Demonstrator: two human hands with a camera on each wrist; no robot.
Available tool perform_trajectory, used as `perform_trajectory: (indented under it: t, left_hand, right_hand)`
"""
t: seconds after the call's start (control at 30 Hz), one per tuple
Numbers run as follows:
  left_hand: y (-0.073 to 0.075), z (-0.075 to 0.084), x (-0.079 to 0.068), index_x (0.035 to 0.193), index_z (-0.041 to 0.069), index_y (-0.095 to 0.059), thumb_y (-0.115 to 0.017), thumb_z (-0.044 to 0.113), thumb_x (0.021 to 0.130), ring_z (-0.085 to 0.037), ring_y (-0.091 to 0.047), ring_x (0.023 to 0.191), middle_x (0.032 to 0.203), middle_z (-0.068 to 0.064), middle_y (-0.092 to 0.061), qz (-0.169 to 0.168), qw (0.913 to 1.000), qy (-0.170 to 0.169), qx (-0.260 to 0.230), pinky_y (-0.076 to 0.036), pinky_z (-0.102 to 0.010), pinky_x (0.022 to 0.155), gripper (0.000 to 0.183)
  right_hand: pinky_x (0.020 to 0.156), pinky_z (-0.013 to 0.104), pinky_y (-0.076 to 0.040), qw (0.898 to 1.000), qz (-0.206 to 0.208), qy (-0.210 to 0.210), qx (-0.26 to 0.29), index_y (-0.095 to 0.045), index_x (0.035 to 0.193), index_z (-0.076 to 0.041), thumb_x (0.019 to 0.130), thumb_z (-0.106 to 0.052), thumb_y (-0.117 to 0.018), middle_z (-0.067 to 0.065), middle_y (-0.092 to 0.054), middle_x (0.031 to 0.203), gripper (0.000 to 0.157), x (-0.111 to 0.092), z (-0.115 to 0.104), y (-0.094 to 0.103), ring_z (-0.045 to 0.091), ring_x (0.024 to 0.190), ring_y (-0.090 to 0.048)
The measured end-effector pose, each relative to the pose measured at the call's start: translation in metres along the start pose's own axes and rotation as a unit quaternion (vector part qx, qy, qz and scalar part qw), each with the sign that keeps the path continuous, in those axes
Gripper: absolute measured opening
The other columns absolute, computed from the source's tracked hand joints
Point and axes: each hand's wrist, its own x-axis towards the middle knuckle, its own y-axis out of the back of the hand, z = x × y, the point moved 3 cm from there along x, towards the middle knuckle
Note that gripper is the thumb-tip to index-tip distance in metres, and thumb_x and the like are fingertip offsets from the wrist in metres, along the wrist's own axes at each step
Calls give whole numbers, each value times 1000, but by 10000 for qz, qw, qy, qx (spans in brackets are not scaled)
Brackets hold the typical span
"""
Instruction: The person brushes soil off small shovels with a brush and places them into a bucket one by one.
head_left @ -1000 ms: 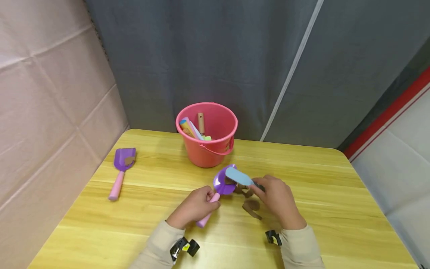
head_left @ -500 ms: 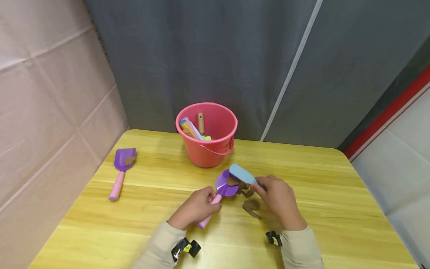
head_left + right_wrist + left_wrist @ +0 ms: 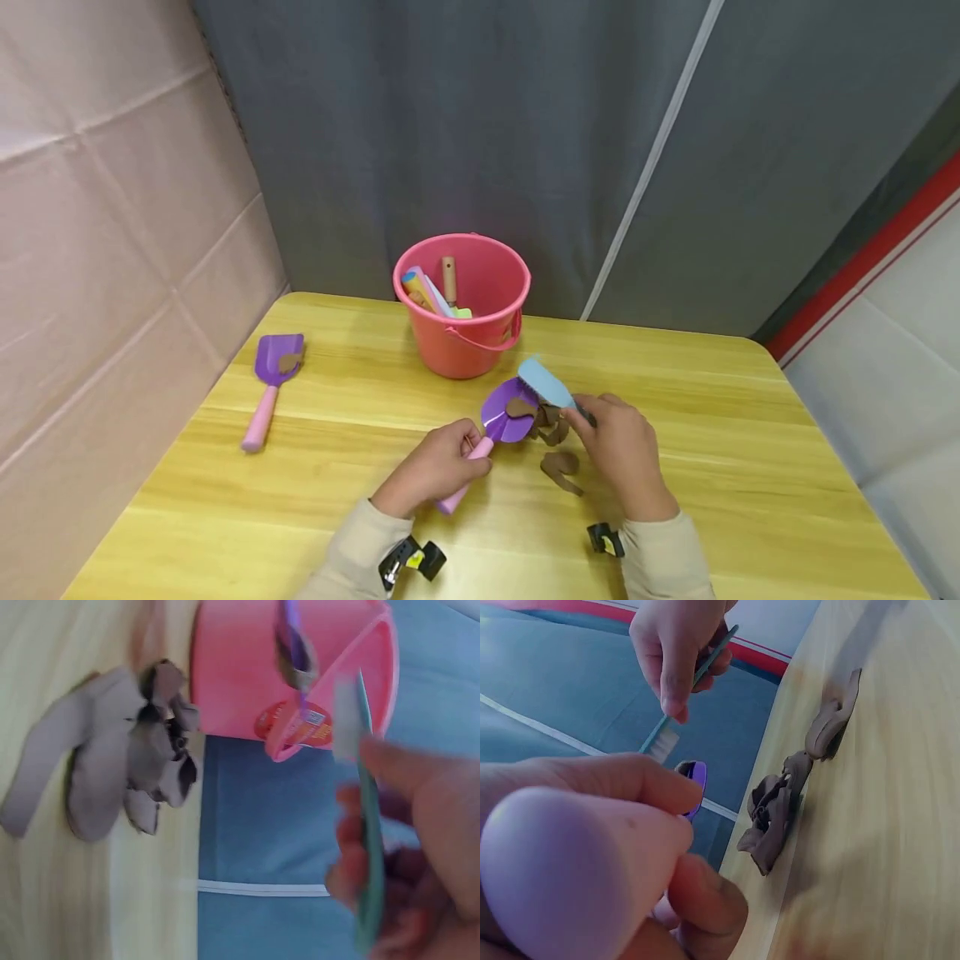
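Note:
My left hand point(image 3: 437, 468) grips the pink handle of a toy shovel point(image 3: 495, 427) with a purple scoop. A brown flat piece point(image 3: 520, 407) lies in the scoop. In my right hand point(image 3: 621, 454) is a light blue brush point(image 3: 544, 383), its pale bristles point(image 3: 346, 720) showing in the right wrist view. The brush head is just beyond the scoop's right edge. Crumpled brown strips point(image 3: 156, 754) are heaped on the table under the brush, close to the scoop. Nearer to me lies a curled brown strip point(image 3: 561, 472). The handle's end fills much of the left wrist view.
A pink bucket point(image 3: 457, 354) stands at the back of the wooden table point(image 3: 712, 467), with several handled tools inside. At the left lies a second purple shovel point(image 3: 262, 417) bearing a brown piece. A grey curtain point(image 3: 480, 125) hangs behind.
The brush has moved right, from over the scoop to beyond its right edge, uncovering the brown piece. The scoop has shifted slightly right and toward me. The second shovel has stayed put.

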Motion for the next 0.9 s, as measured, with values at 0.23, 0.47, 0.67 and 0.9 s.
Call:
perform_trajectory:
  t: [0.23, 0.47, 0.67, 0.9]
  left_hand:
    - [-3, 3, -2, 90, 8, -55, -73, 13, 82, -15, -56, 56, 77, -5, -56, -50, 9999, -86, -37, -50, -29, 47, 20]
    - [-6, -2, -4, 90, 8, -56, -73, 14, 82, -14, -56, 54, 77, -6, -57, -17, 9999, -99, 78, -50, -29, 45, 19]
    - [0, -2, -3, 90, 8, -55, -72, 15, 83, -14, -55, 55, 77, -5, -55, 17, 10000, -52, 80, -49, -28, 46, 20]
    - [-7, 2, -8, 90, 8, -58, -75, 13, 81, -14, -55, 58, 77, -5, -55, -204, 9997, -101, 59, -50, -29, 49, 20]
  right_hand:
    - [50, 33, -43, 9960, -851, 253, -24, -78, 102, -17, 86, -27, -79, -4, -59, 73, 20, 0, -8, -4, 13, 58, -51]
    - [44, 38, -41, 9994, 92, -161, -282, -76, 106, -11, 89, -26, -76, 4, -62, 75, 23, 0, -3, 2, 20, 53, -52]
    - [49, 31, -39, 9961, -846, 252, 83, -78, 106, -15, 85, -25, -80, -4, -60, 74, 23, 0, -1, 2, 11, 57, -44]
    - [45, 35, -39, 9993, -296, -24, -244, -76, 106, -13, 89, -27, -76, 1, -58, 71, 22, 0, -3, -4, 17, 53, -48]
